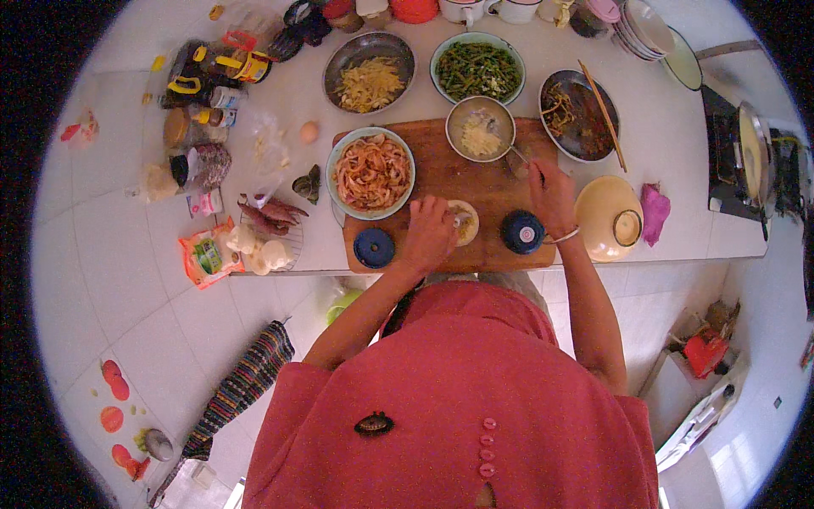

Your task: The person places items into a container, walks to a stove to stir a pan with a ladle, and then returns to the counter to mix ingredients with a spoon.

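My left hand grips the side of a small round container with yellowish contents, low on the wooden cutting board. In my right hand is the handle of a metal spoon, whose other end reaches into a small metal bowl of pale chopped food. A larger bowl of sliced raw meat stands at the board's left. Two dark blue round pieces lie on the board: a lid-like one left of my left hand, and another beside my right wrist.
Behind the board stand a pan of pale shreds, a bowl of cut green vegetables and a dark dish with chopsticks. An upturned yellow bowl is at right, near a stove. Bottles and an egg are at left.
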The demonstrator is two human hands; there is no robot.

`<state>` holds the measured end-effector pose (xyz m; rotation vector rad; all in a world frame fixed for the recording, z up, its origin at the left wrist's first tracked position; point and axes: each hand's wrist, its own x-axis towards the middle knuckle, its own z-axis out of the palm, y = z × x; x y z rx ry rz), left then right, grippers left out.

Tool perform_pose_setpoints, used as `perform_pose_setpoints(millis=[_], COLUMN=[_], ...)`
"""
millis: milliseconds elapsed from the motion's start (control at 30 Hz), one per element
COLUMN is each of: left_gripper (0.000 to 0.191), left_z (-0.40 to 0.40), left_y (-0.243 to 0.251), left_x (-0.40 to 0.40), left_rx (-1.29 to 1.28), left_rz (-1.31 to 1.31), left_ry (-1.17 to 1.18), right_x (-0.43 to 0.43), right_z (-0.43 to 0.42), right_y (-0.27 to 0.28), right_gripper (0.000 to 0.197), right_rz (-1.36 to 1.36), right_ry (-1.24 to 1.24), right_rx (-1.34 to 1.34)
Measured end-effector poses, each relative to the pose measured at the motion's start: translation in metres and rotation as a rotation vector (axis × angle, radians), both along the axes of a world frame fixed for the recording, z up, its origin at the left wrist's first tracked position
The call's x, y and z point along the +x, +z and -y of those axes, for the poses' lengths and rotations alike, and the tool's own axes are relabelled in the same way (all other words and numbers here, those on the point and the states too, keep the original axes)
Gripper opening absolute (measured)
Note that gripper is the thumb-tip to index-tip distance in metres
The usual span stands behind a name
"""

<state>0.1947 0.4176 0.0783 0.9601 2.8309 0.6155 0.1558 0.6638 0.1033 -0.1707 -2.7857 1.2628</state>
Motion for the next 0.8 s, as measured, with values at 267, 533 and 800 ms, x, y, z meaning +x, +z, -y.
perform_pose_setpoints(millis=[267,533,800], left_gripper=[0.022,0.017,0.019], left_z=[-0.005,0.001,0.007], left_y=[-0.001,0.001,0.000], left_x=[0.001,0.003,0.002], left_rx=[-0.017,0.048,0.192], left_rz=[-0.037,-0.029,-0.001], left_ry=[0.048,0.074,0.134], right_x=[0.001,-0.001,-0.001], right_z=[-0.002,-0.003,-0.001], right_y=[-0.001,-0.007,-0.012], right_gripper=[0.015,0.016,0.013], right_rz=[0.031,-0.084,-0.081], right_ry=[-0.009,0.027,0.007], right_rx=[0.013,0.059,0.029])
